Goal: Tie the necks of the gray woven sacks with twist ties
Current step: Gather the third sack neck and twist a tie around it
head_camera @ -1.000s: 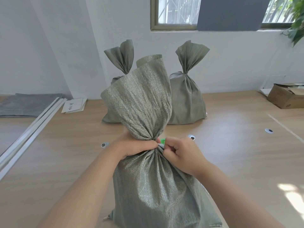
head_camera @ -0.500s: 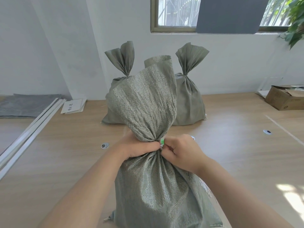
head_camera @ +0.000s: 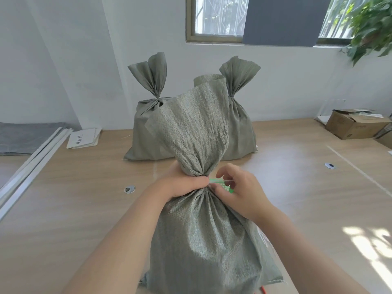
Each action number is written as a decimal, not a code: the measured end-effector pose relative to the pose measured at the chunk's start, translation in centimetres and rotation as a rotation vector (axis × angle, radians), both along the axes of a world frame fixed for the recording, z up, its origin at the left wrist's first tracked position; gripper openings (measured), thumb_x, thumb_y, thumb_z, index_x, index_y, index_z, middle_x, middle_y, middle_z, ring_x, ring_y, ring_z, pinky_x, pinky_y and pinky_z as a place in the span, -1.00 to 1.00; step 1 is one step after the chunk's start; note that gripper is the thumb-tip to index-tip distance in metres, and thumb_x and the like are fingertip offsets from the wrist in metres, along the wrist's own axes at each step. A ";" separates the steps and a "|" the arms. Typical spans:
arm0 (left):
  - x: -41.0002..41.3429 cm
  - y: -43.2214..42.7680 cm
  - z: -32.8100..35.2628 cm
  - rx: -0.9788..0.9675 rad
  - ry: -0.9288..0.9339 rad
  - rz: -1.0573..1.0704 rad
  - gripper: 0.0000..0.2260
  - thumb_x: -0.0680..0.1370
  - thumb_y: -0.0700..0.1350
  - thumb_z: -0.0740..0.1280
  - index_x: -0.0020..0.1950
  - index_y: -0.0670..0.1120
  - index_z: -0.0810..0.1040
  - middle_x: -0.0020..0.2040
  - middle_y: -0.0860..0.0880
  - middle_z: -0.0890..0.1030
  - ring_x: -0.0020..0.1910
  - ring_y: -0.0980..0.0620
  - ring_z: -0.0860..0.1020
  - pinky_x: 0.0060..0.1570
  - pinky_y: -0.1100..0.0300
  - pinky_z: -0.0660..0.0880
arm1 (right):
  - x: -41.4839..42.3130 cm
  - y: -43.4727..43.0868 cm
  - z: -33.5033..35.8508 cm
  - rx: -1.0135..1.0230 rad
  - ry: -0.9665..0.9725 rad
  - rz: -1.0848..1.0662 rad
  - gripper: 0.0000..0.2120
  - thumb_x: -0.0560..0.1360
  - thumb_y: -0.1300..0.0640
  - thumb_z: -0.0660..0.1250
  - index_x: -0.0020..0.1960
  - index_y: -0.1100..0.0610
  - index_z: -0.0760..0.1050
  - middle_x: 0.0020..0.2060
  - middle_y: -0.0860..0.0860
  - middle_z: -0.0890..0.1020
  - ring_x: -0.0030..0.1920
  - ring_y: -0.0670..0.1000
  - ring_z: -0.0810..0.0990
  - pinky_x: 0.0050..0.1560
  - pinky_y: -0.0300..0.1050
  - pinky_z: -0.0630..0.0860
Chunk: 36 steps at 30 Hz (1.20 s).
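Gray woven sack (head_camera: 203, 240) upright on a pale wooden tabletop (head_camera: 84, 209), close to the camera, its neck gathered into a tight waist with the loose mouth fanning upward. Left hand (head_camera: 182, 184) wrapped around that gathered neck from the left, grip closed hard on the fabric, thumb pressed across the front of the pinch. Right hand (head_camera: 239, 194) just beside the neck on the right, fingers loosely curled and partly spread, pinching a green twist tie (head_camera: 221, 184) whose near end meets the neck at the left thumb; whether the tie already circles the neck cannot be told. Behind, two more gray sacks standing near the white wall, one at left (head_camera: 148, 132) and one at right (head_camera: 239, 128), both necks already cinched, tops flared. Farther left on the tabletop, white strips (head_camera: 31, 164) and a stack of papers (head_camera: 83, 137); at far right, an open cardboard box (head_camera: 356, 124). Leaves of a green plant (head_camera: 371, 26) hanging by the window (head_camera: 218, 18).
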<state>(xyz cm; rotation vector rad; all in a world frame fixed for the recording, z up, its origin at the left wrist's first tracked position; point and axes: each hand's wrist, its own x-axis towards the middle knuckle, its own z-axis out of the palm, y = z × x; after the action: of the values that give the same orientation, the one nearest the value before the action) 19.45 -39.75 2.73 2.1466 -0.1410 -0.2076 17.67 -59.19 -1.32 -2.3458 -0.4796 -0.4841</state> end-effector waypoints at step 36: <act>-1.9 -5.1 0.6 0.214 -0.168 0.338 -0.77 0.45 -0.08 0.41 0.03 -0.16 0.55 -0.22 0.07 0.48 -0.11 -0.01 0.47 -0.03 0.07 0.46 | -12.1 -13.2 -19.5 -0.001 0.753 -0.165 -0.87 0.35 0.05 0.33 -0.16 0.01 0.40 -0.23 -0.11 0.52 -0.18 0.00 0.50 -0.22 -0.21 0.38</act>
<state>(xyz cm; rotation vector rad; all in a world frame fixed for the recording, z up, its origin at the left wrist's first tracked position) 17.53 -44.88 3.34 2.3596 0.1543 0.1610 5.55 -72.43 -20.81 -2.3600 0.0706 0.3373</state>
